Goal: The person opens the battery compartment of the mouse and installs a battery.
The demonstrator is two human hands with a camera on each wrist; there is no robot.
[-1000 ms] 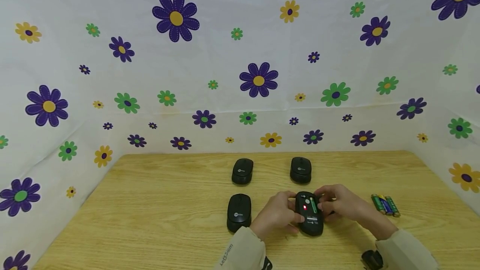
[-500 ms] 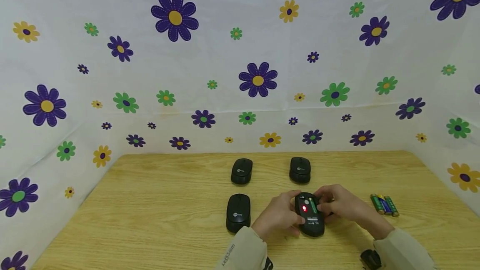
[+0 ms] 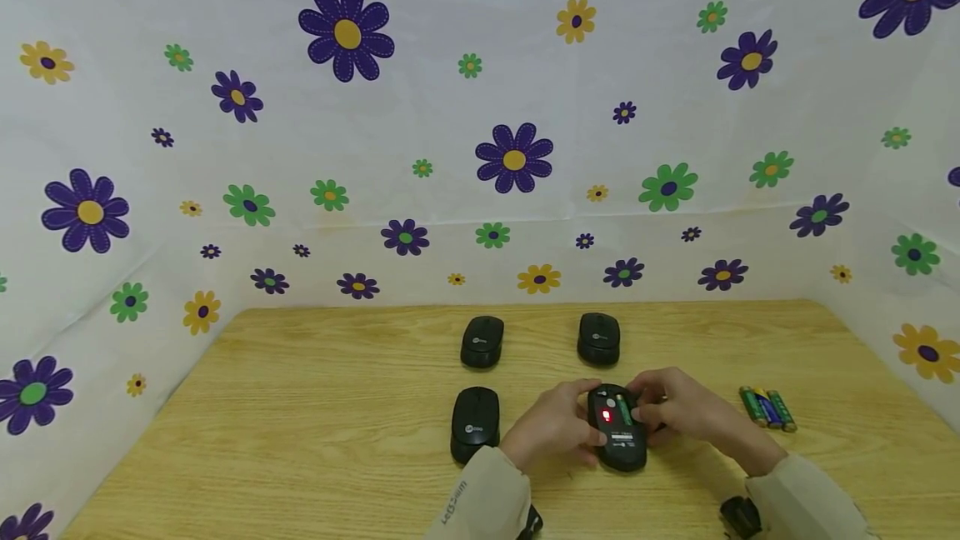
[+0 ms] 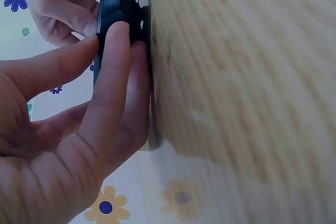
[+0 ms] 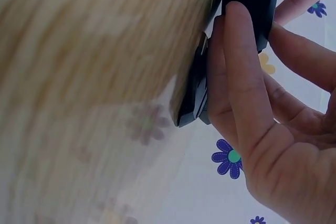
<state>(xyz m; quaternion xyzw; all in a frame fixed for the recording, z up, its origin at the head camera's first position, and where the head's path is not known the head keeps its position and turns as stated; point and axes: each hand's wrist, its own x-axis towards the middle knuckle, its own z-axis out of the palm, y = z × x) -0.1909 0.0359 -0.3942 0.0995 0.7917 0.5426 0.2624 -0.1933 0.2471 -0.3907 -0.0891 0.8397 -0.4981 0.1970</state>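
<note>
A black computer mouse [image 3: 621, 450] is held underside up between both hands, its battery compartment uncovered and a red light [image 3: 606, 415] glowing on its base. One green battery [image 3: 623, 409] lies in the compartment. My left hand [image 3: 555, 423] grips the mouse's left side, thumb on the base edge; in the left wrist view its fingers [image 4: 113, 72] support the mouse's side. From the right, my right hand [image 3: 678, 402] holds the other edge, with the thumb beside the battery. In the right wrist view, fingers [image 5: 244, 66] lie along the dark mouse body [image 5: 252, 3].
Three more black mice stand upright: one at back left [image 3: 482, 342], one at back right [image 3: 599, 339], one left of my left hand [image 3: 476, 423]. Several batteries [image 3: 767, 408] lie side by side at right. A flowered cloth [image 3: 420, 107] hangs behind the wooden table [image 3: 322, 407].
Both hands keep their hold on the mouse, which has barely moved. The view has drifted slightly, and the red light looks brighter than one second ago.
</note>
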